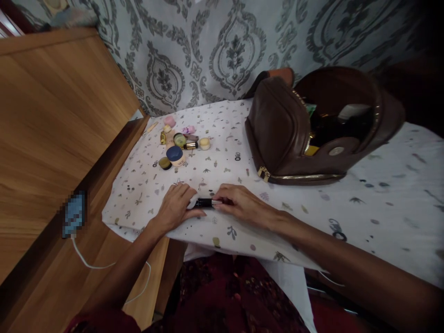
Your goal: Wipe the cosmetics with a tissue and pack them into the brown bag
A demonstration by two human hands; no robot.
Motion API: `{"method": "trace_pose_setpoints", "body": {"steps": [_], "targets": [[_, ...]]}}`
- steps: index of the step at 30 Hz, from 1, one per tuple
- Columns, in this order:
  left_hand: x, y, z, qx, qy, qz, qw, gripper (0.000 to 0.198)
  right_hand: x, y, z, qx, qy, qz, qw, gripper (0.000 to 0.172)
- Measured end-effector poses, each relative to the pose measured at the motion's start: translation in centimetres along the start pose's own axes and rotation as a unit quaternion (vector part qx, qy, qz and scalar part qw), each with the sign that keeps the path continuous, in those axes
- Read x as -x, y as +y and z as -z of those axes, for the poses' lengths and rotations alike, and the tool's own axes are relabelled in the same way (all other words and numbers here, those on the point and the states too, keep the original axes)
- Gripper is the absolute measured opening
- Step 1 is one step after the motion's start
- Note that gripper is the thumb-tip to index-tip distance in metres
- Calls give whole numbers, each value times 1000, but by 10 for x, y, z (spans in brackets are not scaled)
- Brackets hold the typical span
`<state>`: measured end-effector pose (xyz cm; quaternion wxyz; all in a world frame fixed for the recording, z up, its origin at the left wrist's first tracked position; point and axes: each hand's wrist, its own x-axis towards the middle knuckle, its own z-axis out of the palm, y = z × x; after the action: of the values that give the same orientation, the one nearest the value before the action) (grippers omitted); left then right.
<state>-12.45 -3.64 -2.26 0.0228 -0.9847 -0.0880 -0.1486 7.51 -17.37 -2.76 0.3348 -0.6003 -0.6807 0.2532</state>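
Close to the front edge of the bed, a slim black cosmetic tube (pixel 204 203) lies level between my two hands. My left hand (pixel 176 206) is closed around its whitish end, its thumb stretched along the near side. The fingers of my right hand (pixel 236 203) pinch the opposite end and partly cover it. Beyond my left hand is a cluster of cosmetics: a jar with a dark blue lid (pixel 175 153), a small olive-lidded pot (pixel 165 163), a round green-topped container (pixel 179 140), a black-and-gold tube (pixel 190 145) and a cream pot (pixel 204 144).
A brown leather bag (pixel 280 134) stands unzipped at the right, with items inside. The patterned sheet (pixel 222 171) covers the surface. On the left are a wooden panel (pixel 62 92) and a blurred phone (pixel 74 213) with a white cable (pixel 85 263). A patterned curtain (pixel 208 51) hangs behind.
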Motion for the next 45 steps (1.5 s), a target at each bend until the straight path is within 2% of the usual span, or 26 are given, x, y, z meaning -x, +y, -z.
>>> {"method": "trace_pose_setpoints", "body": {"steps": [3, 6, 9, 12, 14, 18, 22, 27, 33, 39, 42, 45], "targets": [[5, 3, 6, 16, -14, -6, 1000, 41, 1, -2, 0, -6, 11, 4, 1000, 14], [8, 5, 9, 31, 11, -3, 999, 40, 3, -5, 3, -34, 16, 5, 999, 17], [9, 6, 8, 42, 22, -4, 999, 42, 3, -5, 4, -96, 10, -27, 995, 18], [8, 6, 7, 85, 33, 7, 996, 35, 1, 1, 0, -227, 15, -76, 971, 17], [7, 6, 8, 117, 51, 11, 992, 27, -1, 5, -4, -312, 23, -96, 945, 23], [-1, 14, 10, 124, 82, 4, 989, 20, -5, 9, -7, -389, 45, -103, 914, 34], [-15, 28, 12, 103, 96, -5, 990, 23, -5, 7, -4, -408, 66, -94, 906, 35], [-21, 33, 15, 77, 63, -17, 995, 24, -5, 9, -5, -392, 89, -81, 912, 30], [5, 14, 21, 81, 42, 18, 996, 25, -6, 12, -6, -398, 85, -95, 909, 31], [37, 2, 22, 129, 16, 85, 988, 28, -5, 12, -3, -391, 56, -111, 912, 27], [39, 2, 21, 142, 20, 102, 984, 29, -4, 11, -3, -383, 52, -110, 916, 26], [26, 9, 19, 143, 33, 93, 985, 29, -4, 10, -4, -381, 51, -101, 917, 27]]}}
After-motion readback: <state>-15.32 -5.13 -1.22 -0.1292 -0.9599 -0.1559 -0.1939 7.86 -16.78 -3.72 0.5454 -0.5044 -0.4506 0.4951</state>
